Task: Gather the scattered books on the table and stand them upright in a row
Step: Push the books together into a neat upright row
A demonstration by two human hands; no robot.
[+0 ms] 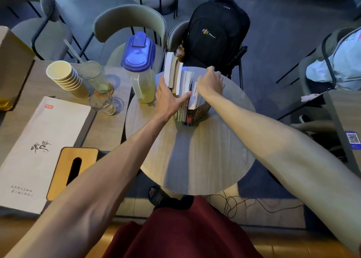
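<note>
Paperback books upright in a row point(185, 95), sandwiched between flat left hand point(168, 99) and right hand point(210, 82), fingers open, gripping nothing: press inward evenly, square spines, release slowly.

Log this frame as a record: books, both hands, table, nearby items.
books: row of books standing upright, spines toward the person
left hand: flat against the row's left side, thumb across the tops
right hand: against the row's right side
table: round wooden table, bearing the row
nearby: blue-lidded pitcher left of the row; black backpack beyond it
</note>
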